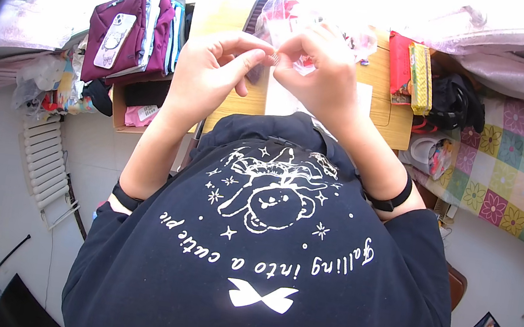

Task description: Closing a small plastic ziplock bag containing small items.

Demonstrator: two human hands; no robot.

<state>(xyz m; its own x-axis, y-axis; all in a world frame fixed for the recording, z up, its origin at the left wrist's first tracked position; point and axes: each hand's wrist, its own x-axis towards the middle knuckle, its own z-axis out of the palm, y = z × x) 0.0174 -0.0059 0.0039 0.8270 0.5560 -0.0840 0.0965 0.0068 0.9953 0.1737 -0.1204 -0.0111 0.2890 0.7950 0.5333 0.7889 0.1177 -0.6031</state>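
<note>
My left hand [212, 70] and my right hand [324, 70] meet fingertip to fingertip above the wooden table [386, 125]. Pinched between them is a small, pale gold, ridged piece [274, 58], coil-like in look; the fingers hide part of it, and its exact kind cannot be told. Both thumbs press against it from my side. Beneath the hands lies a white sheet [280, 97], partly covered by my right forearm. Just beyond them, clear plastic bags [274, 14] with red and white contents lie on the table, washed out by bright light.
Folded maroon clothes [123, 46] with a phone [115, 40] on top are stacked at the left, over a cardboard box [122, 115]. Red [400, 57] and yellow packets [420, 80] lie at the table's right edge. A black bag [451, 101] and flowered cloth [500, 160] are beyond.
</note>
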